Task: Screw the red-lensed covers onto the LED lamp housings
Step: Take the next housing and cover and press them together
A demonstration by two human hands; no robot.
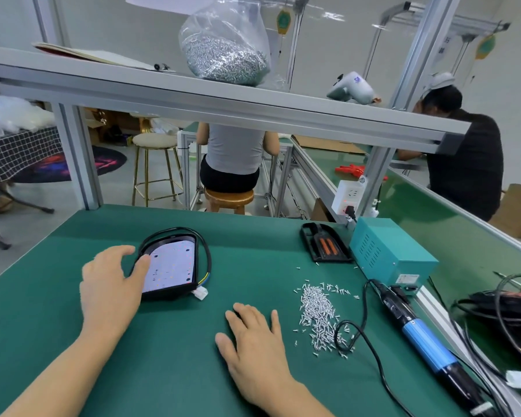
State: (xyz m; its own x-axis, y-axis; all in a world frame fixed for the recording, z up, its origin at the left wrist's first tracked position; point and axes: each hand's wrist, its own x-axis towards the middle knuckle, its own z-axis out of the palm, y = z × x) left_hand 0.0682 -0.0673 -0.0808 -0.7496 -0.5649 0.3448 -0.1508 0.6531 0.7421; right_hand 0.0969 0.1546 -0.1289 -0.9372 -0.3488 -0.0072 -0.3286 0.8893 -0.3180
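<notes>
— Where's the lamp housing [171,267]?
— Flat on the green counter [253,236], left of centre, its black cable looped around it. The left hand [110,282] rests fingers on its near-left edge, not clasping.
— And the right hand [254,335]?
— Flat on the counter, fingers spread, holding nothing, beside the loose screws [321,314]; the electric screwdriver [415,326] lies further right

- Small assembly workshop, production-line layout.
- Green-matted worktop [193,341] in an aluminium-profile frame; overhead shelf [223,97] of the same.
- Large clear bag of screws [224,52] on the shelf; loose screws [319,314] heaped on the mat.
- Electric screwdriver [424,341] lies beside a teal power box [388,251], below a socket strip [348,197].
- Two other people seated at neighbouring benches; one on a wooden stool [229,198].
- Hanging yellow-green units [284,22], probably tool balancers.
</notes>
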